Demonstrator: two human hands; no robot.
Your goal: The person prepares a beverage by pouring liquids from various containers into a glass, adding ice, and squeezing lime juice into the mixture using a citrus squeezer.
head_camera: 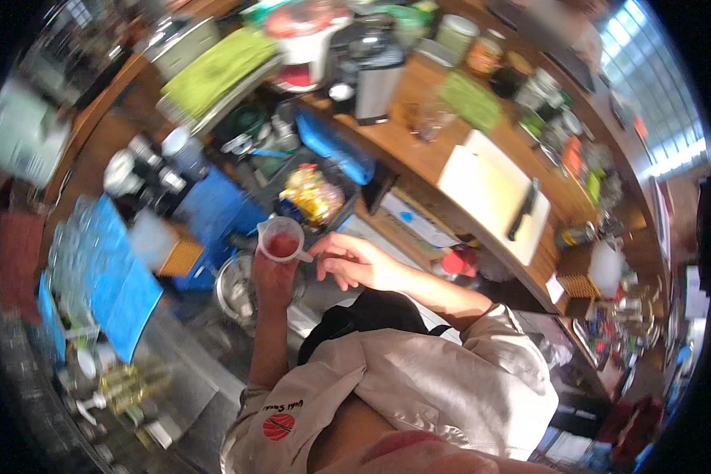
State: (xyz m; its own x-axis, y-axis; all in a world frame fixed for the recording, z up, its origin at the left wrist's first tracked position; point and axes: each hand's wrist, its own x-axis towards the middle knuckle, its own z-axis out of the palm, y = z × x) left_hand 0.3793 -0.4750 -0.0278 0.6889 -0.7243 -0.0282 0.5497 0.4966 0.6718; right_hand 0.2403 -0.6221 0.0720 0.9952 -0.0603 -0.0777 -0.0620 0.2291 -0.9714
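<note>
My left hand (274,277) holds a small translucent plastic measuring cup (278,224) from below, its fingers partly hidden. Red contents show inside; I cannot tell whether they are liquid. Beside the cup's handle, my right hand (358,260) has its fingers apart and holds nothing. Its fingertips are very near the handle, and contact is unclear. Just past the cup, a black tray (349,204) contains a plastic-wrapped yellow and pink item (311,192). A round metal vessel (228,290) is partly hidden behind my left forearm.
The wooden counter (415,145) carries a white cutting board (471,169) with a black-handled knife (522,210), a clear glass (431,121) and a black-and-grey appliance (376,83). At left, clear glasses (77,255) stand near a blue mat (118,284). A woven box (179,253) sits nearby.
</note>
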